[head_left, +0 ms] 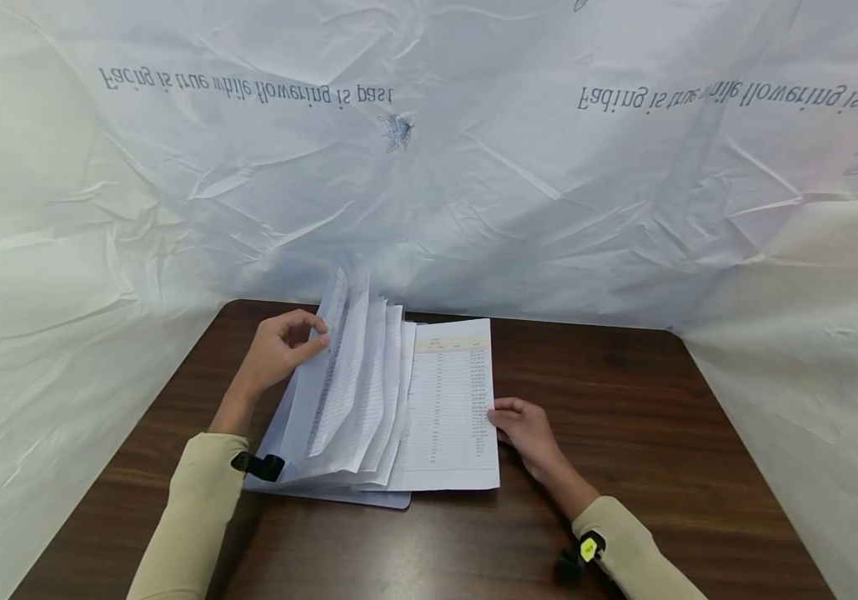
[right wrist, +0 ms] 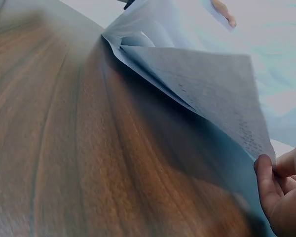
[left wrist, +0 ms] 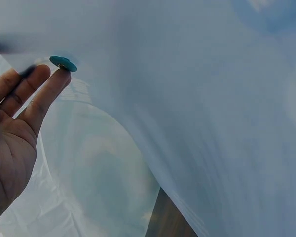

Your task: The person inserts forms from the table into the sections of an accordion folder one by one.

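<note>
A translucent bluish plastic document folder (head_left: 391, 500) lies on the table with its cover raised on the left. Several printed sheets fan out inside it. My left hand (head_left: 278, 346) holds the raised cover near its upper edge; in the left wrist view a teal round button (left wrist: 63, 63) on the plastic sits by a fingertip of that hand (left wrist: 19, 133). On the right lies a printed sheet with table columns (head_left: 451, 408). My right hand (head_left: 526, 429) pinches its right edge; the right wrist view shows thumb and fingers of the hand (right wrist: 286, 192) at the paper's corner (right wrist: 256, 143).
The dark wooden table (head_left: 609, 400) extends in front and to the right of the folder. White plastic sheeting (head_left: 474, 208) with printed lettering hangs behind the table and along both sides.
</note>
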Action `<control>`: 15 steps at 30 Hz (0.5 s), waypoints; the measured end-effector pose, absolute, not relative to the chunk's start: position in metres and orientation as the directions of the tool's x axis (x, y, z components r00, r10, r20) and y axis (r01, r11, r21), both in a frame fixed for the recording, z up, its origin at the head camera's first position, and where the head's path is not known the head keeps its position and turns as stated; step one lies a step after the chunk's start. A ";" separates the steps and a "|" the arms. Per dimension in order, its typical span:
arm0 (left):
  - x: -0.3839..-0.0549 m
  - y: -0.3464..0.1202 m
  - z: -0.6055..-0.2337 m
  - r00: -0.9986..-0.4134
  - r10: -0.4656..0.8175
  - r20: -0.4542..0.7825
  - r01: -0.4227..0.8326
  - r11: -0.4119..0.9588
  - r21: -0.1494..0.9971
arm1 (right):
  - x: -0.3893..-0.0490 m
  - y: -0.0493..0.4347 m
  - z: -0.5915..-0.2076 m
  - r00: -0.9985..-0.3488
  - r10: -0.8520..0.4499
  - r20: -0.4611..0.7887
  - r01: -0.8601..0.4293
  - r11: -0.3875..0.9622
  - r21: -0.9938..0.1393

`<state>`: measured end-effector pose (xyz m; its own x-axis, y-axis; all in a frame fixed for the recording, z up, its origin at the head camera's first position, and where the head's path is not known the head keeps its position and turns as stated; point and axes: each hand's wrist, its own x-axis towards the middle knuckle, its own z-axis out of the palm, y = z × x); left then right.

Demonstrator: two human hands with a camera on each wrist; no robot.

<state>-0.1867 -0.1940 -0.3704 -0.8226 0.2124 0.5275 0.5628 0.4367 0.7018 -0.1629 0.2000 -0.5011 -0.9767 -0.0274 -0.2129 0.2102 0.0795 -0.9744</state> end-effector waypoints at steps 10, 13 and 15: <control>-0.187 -0.195 -0.371 -0.826 0.203 0.526 0.558 0.430 0.710 | -0.161 0.190 -0.503 -0.976 -0.063 -0.208 0.205 0.039 -0.978; -0.187 -0.195 -0.371 -0.825 0.203 0.528 0.560 0.431 0.708 | -0.160 0.187 -0.502 -0.975 -0.074 -0.211 0.209 0.027 -0.977; -0.187 -0.195 -0.371 -0.825 0.203 0.528 0.560 0.430 0.708 | -0.160 0.184 -0.502 -0.973 -0.083 -0.215 0.215 0.016 -0.977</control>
<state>-0.1867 -0.1948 -0.3705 -0.8245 0.2034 0.5280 0.5596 0.4304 0.7082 -0.1605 0.1842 -0.5022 -0.9730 -0.0832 -0.2154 0.2149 0.0160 -0.9765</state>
